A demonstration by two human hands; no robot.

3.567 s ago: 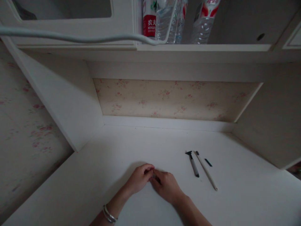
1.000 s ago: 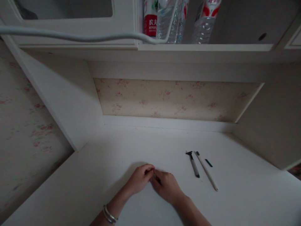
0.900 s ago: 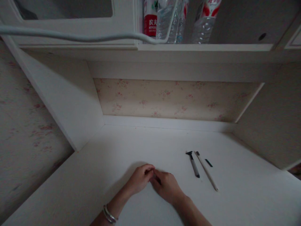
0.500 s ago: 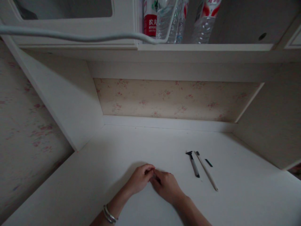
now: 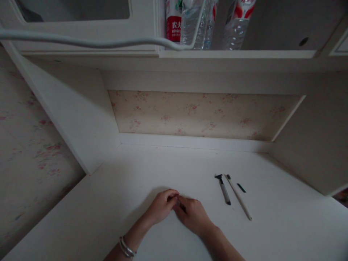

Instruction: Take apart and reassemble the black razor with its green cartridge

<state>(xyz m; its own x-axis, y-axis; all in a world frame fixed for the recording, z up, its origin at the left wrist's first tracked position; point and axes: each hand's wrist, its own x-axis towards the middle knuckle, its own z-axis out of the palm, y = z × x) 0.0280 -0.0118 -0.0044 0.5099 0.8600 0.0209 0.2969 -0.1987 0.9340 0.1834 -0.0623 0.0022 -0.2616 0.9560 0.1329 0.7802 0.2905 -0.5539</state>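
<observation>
My left hand (image 5: pixel 162 206) and my right hand (image 5: pixel 192 214) meet above the white desktop (image 5: pixel 130 170), fingertips touching. Both are closed in a pinch. A small, pale glint shows between the fingers, too small and hidden to name. To the right of my right hand lies a tool shaped like a razor (image 5: pixel 224 191), with a black crosswise head and a grey handle. Beside it is a slim white stick with a dark tip (image 5: pixel 239 199), which looks like a toothbrush. A short flat black strip (image 5: pixel 241 187) rests just right of that.
A white side panel (image 5: pixel 76 112) bounds the desk at left, another panel (image 5: pixel 312 145) at right. Overhead, a shelf edge (image 5: pixel 236 54) carries several plastic bottles (image 5: pixel 236 32). A white bent tube (image 5: pixel 103 44) crosses in front of the cupboard.
</observation>
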